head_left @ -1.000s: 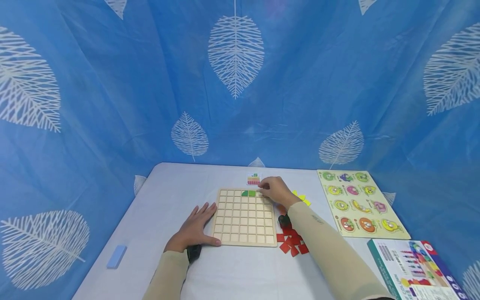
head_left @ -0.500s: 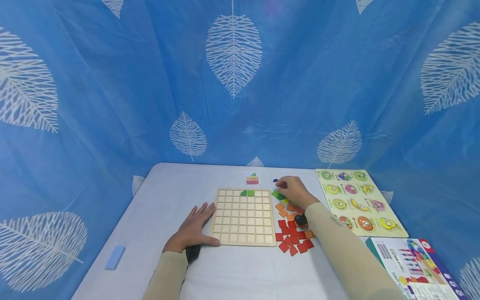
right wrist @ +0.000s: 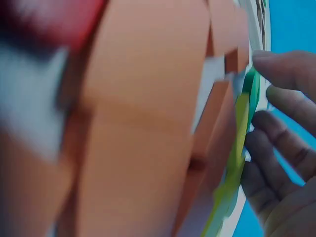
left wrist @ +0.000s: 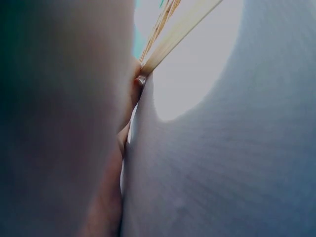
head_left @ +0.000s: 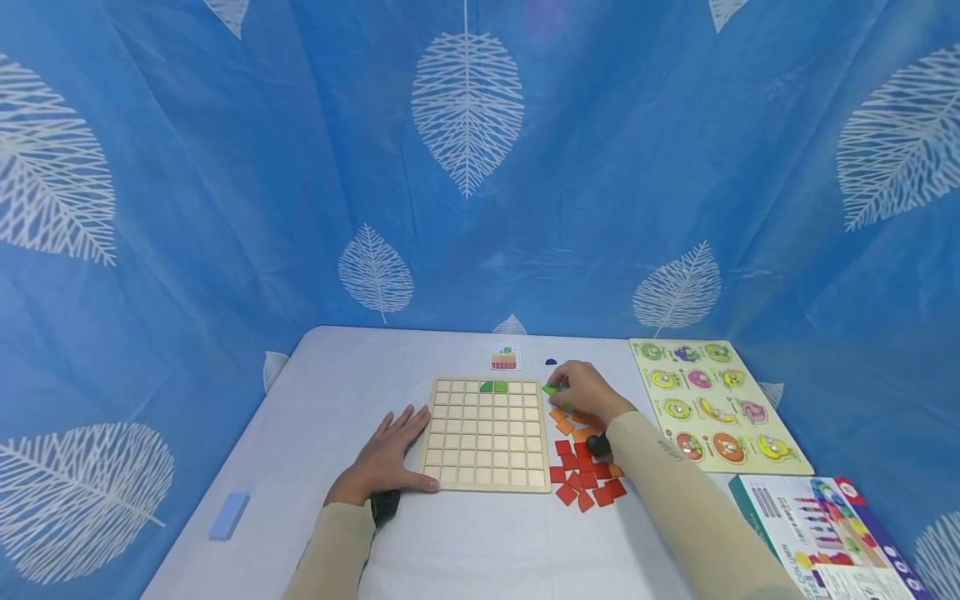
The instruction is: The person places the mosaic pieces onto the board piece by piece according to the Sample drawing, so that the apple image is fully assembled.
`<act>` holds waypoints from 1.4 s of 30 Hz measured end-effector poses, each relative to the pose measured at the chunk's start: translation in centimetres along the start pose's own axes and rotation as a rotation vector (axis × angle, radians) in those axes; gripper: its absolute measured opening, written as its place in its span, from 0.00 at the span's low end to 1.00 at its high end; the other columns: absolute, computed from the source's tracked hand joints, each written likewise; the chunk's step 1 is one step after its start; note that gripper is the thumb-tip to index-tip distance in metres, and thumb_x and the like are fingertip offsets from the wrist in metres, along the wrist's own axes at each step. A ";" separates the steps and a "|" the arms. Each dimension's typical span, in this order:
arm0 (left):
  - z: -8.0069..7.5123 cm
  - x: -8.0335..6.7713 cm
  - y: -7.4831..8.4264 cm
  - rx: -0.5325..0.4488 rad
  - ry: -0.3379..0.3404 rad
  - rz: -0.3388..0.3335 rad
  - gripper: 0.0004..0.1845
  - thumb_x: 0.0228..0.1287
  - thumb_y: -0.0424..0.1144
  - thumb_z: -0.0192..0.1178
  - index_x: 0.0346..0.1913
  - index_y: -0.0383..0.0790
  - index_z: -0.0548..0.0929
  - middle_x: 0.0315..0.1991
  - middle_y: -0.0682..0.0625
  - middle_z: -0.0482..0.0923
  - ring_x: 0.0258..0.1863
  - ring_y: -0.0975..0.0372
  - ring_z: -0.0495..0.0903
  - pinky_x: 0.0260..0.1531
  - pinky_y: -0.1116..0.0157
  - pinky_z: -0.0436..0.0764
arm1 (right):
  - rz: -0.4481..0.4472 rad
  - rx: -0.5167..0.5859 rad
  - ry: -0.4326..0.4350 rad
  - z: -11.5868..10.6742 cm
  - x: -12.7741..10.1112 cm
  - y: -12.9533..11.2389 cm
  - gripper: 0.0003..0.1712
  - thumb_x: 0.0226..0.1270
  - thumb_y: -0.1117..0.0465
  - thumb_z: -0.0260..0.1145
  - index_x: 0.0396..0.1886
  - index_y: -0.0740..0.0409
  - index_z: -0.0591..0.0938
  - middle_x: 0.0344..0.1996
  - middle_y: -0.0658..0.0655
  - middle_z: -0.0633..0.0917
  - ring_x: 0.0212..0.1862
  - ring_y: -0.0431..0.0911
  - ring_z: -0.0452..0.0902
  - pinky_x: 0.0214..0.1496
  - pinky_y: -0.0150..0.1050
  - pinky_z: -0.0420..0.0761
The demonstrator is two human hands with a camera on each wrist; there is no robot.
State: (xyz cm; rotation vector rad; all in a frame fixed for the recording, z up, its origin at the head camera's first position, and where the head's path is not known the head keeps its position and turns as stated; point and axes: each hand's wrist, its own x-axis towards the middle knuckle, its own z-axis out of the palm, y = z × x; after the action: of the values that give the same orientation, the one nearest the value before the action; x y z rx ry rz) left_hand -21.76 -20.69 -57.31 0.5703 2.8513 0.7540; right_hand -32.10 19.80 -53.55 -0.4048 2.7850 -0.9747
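Both hands are on the table (head_left: 315, 517) from where I watch: my left hand (head_left: 386, 454) lies flat with straight, spread fingers on the white cloth, its thumb touching the near left corner of the wooden grid board (head_left: 485, 435), holding nothing. On the left wrist view I see only the palm against the cloth and the board's pale edge (left wrist: 170, 34) close by. Far left of that hand, a small light blue block (head_left: 228, 514) lies near the table's edge. The board sits at the middle of the table, its cells bare except for two green tiles (head_left: 495, 386) in the top row. Just behind it lies a small pattern card (head_left: 506, 358), and a dark blue dot (head_left: 551, 362) sits to the right of the card. My right hand (head_left: 585, 390) is just off the board's far right corner, fingers curled and pinching a green tile (head_left: 552, 388) above the loose pile; the right wrist view shows the fingertips (right wrist: 284, 74) at that green piece's edge (right wrist: 251, 91). Below the hand spread orange tiles (head_left: 566, 421) and then red tiles (head_left: 585, 483), touching one another beside the board's right edge. Farther right lies a pale yellow fruit puzzle board (head_left: 708, 404), and at the near right corner a colourful box (head_left: 817, 533).
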 end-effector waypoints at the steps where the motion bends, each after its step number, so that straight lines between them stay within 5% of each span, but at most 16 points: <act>1: 0.0 0.0 0.0 -0.003 0.000 0.000 0.74 0.37 0.77 0.77 0.84 0.42 0.58 0.83 0.50 0.54 0.83 0.54 0.45 0.80 0.49 0.40 | -0.004 -0.019 -0.003 0.1 0.1 -0.2 0.12 0.65 0.64 0.77 0.47 0.61 0.90 0.44 0.55 0.84 0.45 0.50 0.78 0.52 0.50 0.83; 11: 0.0 0.0 0.0 -0.006 0.003 -0.002 0.74 0.37 0.77 0.77 0.84 0.42 0.59 0.83 0.50 0.55 0.83 0.53 0.46 0.80 0.49 0.41 | 0.029 -0.100 0.010 0.9 0.5 -1.1 0.05 0.67 0.68 0.74 0.38 0.56 0.87 0.39 0.54 0.81 0.43 0.48 0.78 0.51 0.48 0.84; 29: 0.0 0.1 0.0 -0.003 -0.007 -0.016 0.75 0.35 0.78 0.76 0.85 0.45 0.58 0.84 0.52 0.53 0.83 0.55 0.44 0.80 0.51 0.41 | 0.078 -0.012 0.050 1.0 0.9 -0.8 0.05 0.67 0.67 0.74 0.39 0.58 0.86 0.35 0.53 0.83 0.38 0.48 0.79 0.45 0.46 0.85; 42: -0.1 0.2 0.0 0.004 -0.018 -0.014 0.74 0.37 0.78 0.76 0.85 0.44 0.58 0.84 0.51 0.53 0.83 0.55 0.44 0.80 0.50 0.39 | 0.012 0.008 0.092 0.9 1.3 -2.4 0.05 0.67 0.67 0.75 0.37 0.58 0.86 0.34 0.52 0.84 0.38 0.48 0.78 0.43 0.47 0.83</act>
State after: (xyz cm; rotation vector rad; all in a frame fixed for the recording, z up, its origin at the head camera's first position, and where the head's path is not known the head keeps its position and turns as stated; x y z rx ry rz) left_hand -21.93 -20.66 -57.19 0.5544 2.8379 0.7373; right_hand -32.60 17.09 -52.79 -0.3499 2.8602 -1.0264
